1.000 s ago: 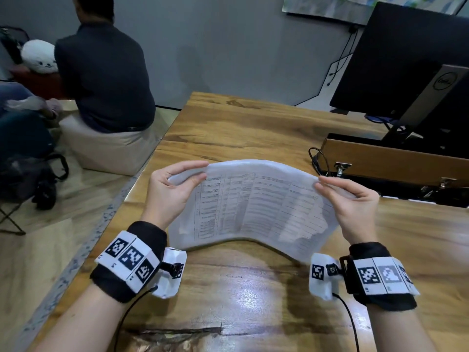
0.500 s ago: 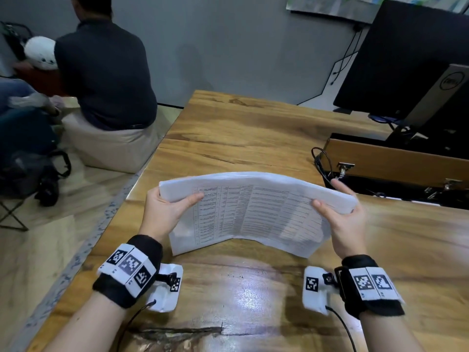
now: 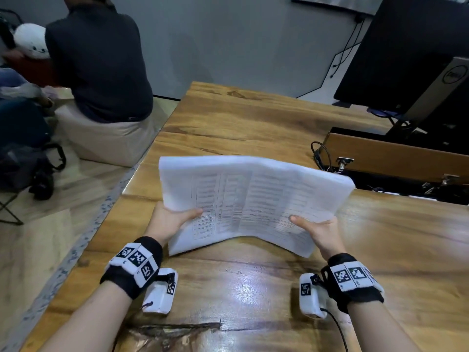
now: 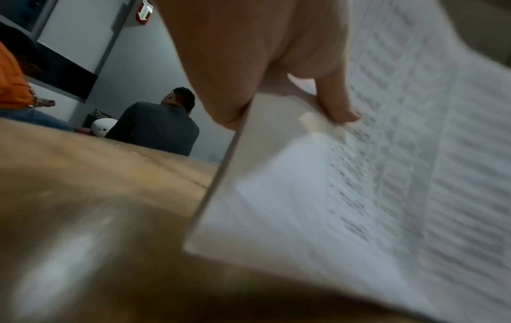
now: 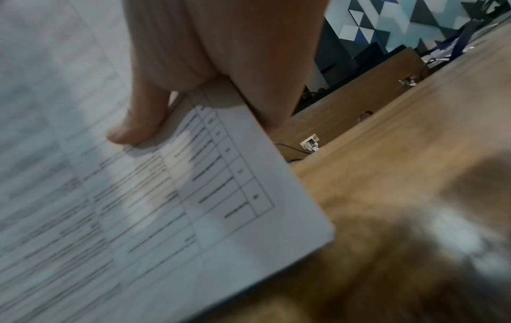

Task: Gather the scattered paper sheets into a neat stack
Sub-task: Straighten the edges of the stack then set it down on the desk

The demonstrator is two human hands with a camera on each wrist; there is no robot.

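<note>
A stack of white printed sheets stands tilted on the wooden table, its lower edge near the surface and the middle bowed upward. My left hand grips the stack's left edge, thumb on the printed face. My right hand grips the right edge the same way. In the left wrist view the thumb presses on the paper stack. The right wrist view shows the thumb on the paper stack; the other fingers are hidden behind the sheets.
A wooden cable box with metal clips and black cables lies at the right, behind it a dark monitor. A person in a dark shirt sits on a beige seat left of the table. A black bag lies on the floor.
Both hands have slid from the stack's upper corners down to its lower sides. The stack has tipped more upright, its top edge now farther from me.
</note>
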